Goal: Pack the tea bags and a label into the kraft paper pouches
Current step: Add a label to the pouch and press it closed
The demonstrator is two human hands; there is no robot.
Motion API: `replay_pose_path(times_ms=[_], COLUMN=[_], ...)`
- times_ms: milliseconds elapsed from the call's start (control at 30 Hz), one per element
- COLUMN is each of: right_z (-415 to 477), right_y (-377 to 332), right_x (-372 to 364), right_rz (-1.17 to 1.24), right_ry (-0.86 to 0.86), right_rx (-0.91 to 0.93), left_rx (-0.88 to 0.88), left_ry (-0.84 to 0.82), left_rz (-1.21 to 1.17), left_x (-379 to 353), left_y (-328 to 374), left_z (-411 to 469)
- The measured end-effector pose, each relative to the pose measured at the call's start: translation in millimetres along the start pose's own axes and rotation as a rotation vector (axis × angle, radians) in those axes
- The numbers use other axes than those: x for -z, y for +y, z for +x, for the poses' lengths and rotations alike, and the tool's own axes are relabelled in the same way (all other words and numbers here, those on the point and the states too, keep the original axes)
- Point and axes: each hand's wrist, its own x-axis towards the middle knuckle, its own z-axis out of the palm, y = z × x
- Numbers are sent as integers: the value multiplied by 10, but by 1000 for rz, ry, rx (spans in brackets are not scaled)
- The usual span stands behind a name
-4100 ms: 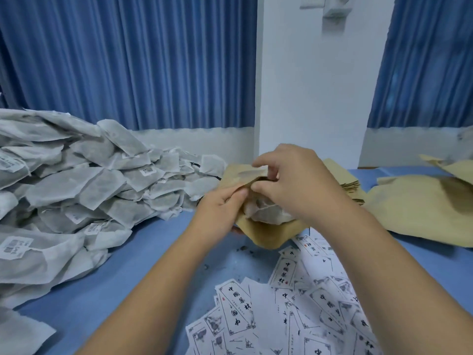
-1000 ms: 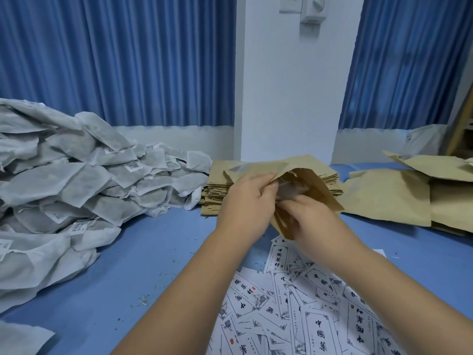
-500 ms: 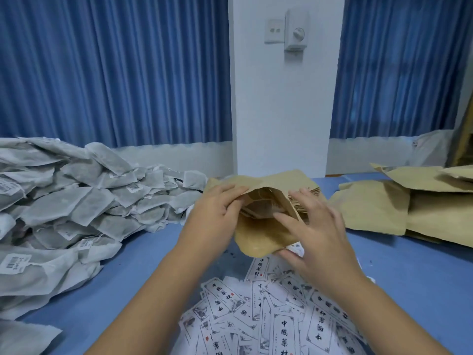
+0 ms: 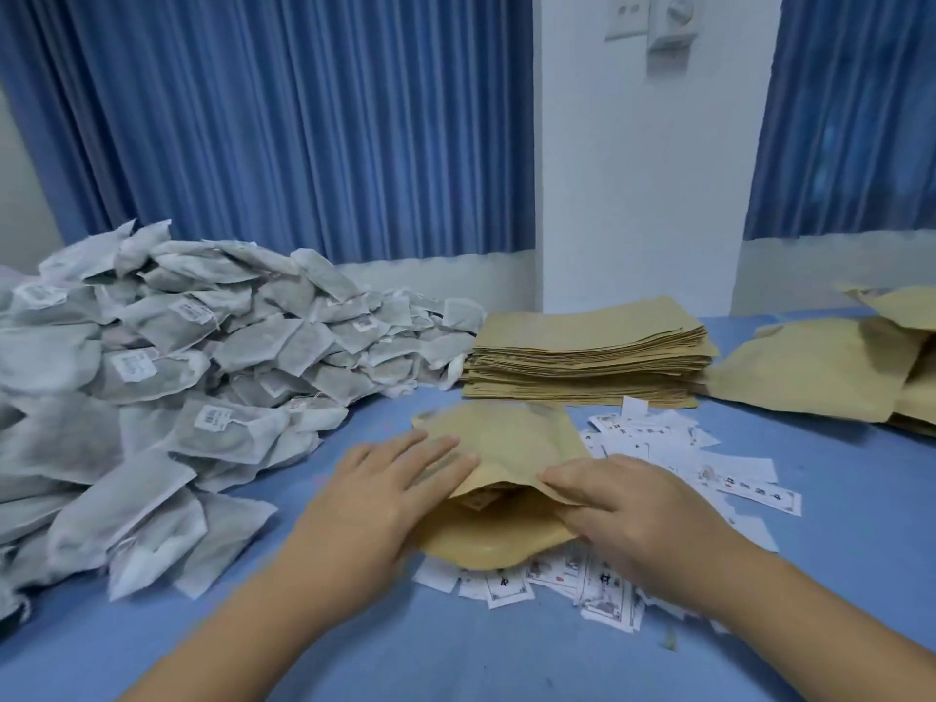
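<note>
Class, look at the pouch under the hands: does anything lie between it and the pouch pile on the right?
Nothing upright. Only loose labels lie flat on the table between the pouch and the right pile. The right hand pinches the pouch's mouth; the left hand rests flat on it.

Tan kraft pouch, grey-white tea bags, white labels w/ black print, blue table & curtains.

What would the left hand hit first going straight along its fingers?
The left hand rests on the brown kraft paper pouch; beyond it, probably the flat stack of kraft pouches.
</note>
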Motion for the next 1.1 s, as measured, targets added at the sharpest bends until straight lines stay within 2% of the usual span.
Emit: replay_pose_path(times_ms=[100, 200, 367, 433, 500, 567, 633, 667, 767, 867, 967, 1100], right_z=[24, 4, -35, -48, -67, -104, -131, -148, -137, -86, -83, -87], right_y=[-179, -280, -238, -219, -212, -206, -182, -167, -110, -116, -123, -127], right_x=[118, 148, 151, 144, 134, 131, 119, 99, 38, 3, -3, 16], right_rz=[-35, -95, -161, -147, -93, -15, 114, 165, 215, 246, 236, 255], right_ry=[-81, -20, -8, -70, -122, -210, -288, -303, -315, -331, -260, -154], right_rx=[-15, 113, 133, 161, 162, 95, -65, -142, -225, -281, -338, -422], left_rx=[-32, 1, -81, -101, -89, -79, -79, -76, -65, -7, 137, 239], left_ry=[-92, -129, -92, -133, -248, -372, -469, -491, -512, -453, -278, -30], left_rz=[-183, -278, -147, -90, -100, -206, -273, -310, -422, -545, -587, -577], left_x=[-69, -150, -217, -266, -335, -442, -485, -485, -479, -515, -540, -521], left_y=[84, 117, 252, 272, 238, 169, 107, 73, -28, -102, -187, -280], left_z=[-7, -24, 55, 65, 34, -44, -109, -131, -169, -191, -246, -319])
